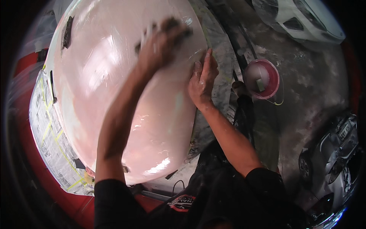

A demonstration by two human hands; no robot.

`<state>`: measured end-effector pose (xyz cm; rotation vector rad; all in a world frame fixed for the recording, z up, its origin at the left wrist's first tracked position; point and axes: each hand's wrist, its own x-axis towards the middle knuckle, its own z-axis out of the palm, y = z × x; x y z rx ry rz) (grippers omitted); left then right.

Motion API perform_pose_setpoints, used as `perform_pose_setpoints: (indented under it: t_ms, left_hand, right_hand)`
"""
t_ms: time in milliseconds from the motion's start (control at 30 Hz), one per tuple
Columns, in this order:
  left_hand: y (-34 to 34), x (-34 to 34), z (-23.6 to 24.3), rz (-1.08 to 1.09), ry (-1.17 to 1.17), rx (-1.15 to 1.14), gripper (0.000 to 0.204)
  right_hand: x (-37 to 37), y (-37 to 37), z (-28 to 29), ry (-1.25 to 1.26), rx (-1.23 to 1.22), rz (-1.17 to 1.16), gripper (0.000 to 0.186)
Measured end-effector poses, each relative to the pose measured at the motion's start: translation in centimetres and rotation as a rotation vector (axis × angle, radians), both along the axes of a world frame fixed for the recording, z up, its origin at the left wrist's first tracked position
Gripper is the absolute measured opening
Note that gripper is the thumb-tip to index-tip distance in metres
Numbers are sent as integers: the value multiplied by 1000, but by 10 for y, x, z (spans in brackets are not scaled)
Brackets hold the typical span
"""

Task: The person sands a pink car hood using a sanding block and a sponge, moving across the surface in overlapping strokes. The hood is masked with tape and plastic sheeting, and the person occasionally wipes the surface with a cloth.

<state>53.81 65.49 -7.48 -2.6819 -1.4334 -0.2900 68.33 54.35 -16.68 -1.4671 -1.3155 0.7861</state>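
Note:
A large pale pink, wet-looking car panel (160, 126) fills the middle, with taped plastic masking (49, 122) along its left side. My left hand (162, 44) is motion-blurred on its upper part, over a dark, blurred object (183, 32) that it holds, perhaps a pad. My right hand (203, 78) is at the panel's right edge, fingers along and around the edge, thumb raised beside them. Thin dark fittings (67, 32) sit near the panel's left edge.
A pink bucket (271, 82) with cloudy liquid and a small block inside stands on the stained floor (301, 95) to the right. A white vehicle part (316, 21) lies at the top right, a silver car or bumper (324, 164) at the lower right. Red bodywork (26, 65) shows at left.

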Motion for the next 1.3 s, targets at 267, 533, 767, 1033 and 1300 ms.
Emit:
perform_pose_setpoints:
  t_ms: [267, 533, 767, 1033, 1300]
  left_hand:
    - [38, -5, 28, 124, -84, -53, 39]
    - [-1, 8, 25, 194, -87, -8, 40]
    - [49, 14, 21, 186, -75, -41, 33]
    - [-24, 25, -4, 26, 48, -161, 41]
    - [80, 43, 9, 263, 23, -234, 25]
  right_hand:
    - [-7, 2, 12, 122, -63, 45, 54]
    - [28, 27, 27, -267, 98, 165, 38]
    - [29, 16, 19, -288, 81, 190, 46]
    - [82, -31, 2, -278, -115, 117, 60]
    - [115, -33, 9, -320, -77, 101, 61]
